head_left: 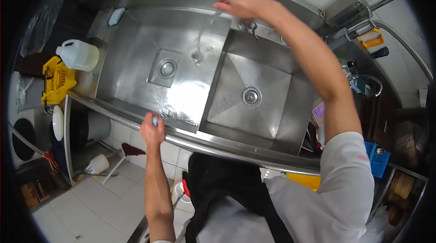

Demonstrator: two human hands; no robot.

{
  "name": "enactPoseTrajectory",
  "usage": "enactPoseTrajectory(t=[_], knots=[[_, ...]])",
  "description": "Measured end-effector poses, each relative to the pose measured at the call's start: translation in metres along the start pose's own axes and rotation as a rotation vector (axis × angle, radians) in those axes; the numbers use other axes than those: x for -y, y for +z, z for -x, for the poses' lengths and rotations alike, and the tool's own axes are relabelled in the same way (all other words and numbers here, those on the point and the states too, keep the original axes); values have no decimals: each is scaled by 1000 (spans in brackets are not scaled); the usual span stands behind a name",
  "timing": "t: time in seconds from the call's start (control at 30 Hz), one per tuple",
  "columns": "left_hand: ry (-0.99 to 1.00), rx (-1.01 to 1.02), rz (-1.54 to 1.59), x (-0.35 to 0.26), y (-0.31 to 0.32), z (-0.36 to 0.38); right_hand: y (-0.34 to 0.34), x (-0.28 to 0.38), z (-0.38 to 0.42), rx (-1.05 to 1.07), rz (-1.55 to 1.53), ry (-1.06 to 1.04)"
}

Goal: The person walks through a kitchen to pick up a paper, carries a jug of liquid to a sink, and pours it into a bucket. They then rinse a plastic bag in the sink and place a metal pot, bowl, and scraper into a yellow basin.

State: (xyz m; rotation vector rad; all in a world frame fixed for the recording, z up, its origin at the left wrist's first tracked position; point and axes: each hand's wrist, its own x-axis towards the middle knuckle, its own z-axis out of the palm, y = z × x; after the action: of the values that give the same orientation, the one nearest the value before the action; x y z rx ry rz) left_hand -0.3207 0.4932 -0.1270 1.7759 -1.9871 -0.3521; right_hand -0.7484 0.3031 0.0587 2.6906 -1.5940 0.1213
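Head view: right hand (240, 1) grips the tap (217, 15) at 12 o'clock; left hand (151, 130), clenched on a small blue object (155, 120), rests at sink (181, 106) rim, 7 o'clock.

Your 1 head camera looks steeply down from above your chest, close over the 2-basin steel sink (254, 84), its fisheye view bending the floor (104, 202) and walls at the edges.

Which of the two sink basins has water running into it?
The left basin; the stream lands there, while the right basin gets none.
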Motion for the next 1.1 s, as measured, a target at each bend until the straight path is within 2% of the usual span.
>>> enactPoseTrajectory(t=[0.03,0.07,0.17,0.23,0.27,0.33,0.4,0.47,0.5,0.57,0.6,0.67,0.7,0.77,0.83,0.9,0.97,1.0,1.07,1.1], knots=[[34,-43,36,1,1,-1,-4,-8,19,-67,60,-159],[71,-82,75,0,4,-1,-11,-12,37,-41,59,-160],[-13,-55,59,-3,4,0,-20,-11,97,64,54,-173],[-39,-37,53,0,6,-1,3,-12,127,-279,33,-162],[-53,-35,37,0,6,-2,20,-6,134,-272,32,-179],[-88,-36,24,-1,3,-4,67,9,148,-745,-363,140],[-59,-27,15,-2,3,-4,126,31,145,-861,-1410,924],[-78,-22,12,-4,2,-7,161,37,131,-441,-1951,1104],[-94,-4,24,-5,2,-6,171,42,125,-427,-1953,1124],[-80,2,29,-6,3,-6,188,45,106,-327,-2228,993],[-89,5,24,-5,3,-6,192,39,102,-314,-2232,998],[-86,-9,36,-2,5,-7,198,19,94,-213,-2446,674],[-104,-8,30,-2,6,-7,205,12,98,-188,-2451,678],[-56,-17,29,-1,6,-9,223,7,122,125,-2861,39],[-58,-14,38,1,8,-13,294,6,169,212,-2517,793],[-36,-9,40,-3,7,-15,420,11,222,495,-1841,1200],[-49,-2,40,0,10,-18,482,34,243,739,-585,700],[-42,3,49,0,12,-17,516,47,254,760,-594,696],[-11,33,27,5,14,-21,558,71,257,186,-425,786],[-5,33,28,5,15,-22,563,71,257,198,-432,796]])
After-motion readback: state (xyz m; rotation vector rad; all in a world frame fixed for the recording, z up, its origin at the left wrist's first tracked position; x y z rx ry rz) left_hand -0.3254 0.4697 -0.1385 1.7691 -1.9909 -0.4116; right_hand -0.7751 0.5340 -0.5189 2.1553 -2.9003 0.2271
